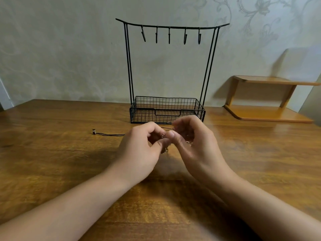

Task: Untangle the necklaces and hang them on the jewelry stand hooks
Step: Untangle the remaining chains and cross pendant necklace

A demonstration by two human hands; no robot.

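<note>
A black wire jewelry stand (171,28) with several bare hooks on its top bar rises from a mesh basket (166,110) at the back of the wooden table (52,153). Just in front of the basket, my left hand (139,150) and my right hand (196,145) meet with curled fingers. Between their fingertips they pinch a small tangle of necklaces (164,136); a metal bit dangles below it. A black cord with a small bead end (107,134) trails left across the table from under my left hand. Most of the tangle is hidden by my fingers.
A small two-tier wooden shelf (267,100) stands on the table at the right against the wall. The patterned wall runs right behind the stand.
</note>
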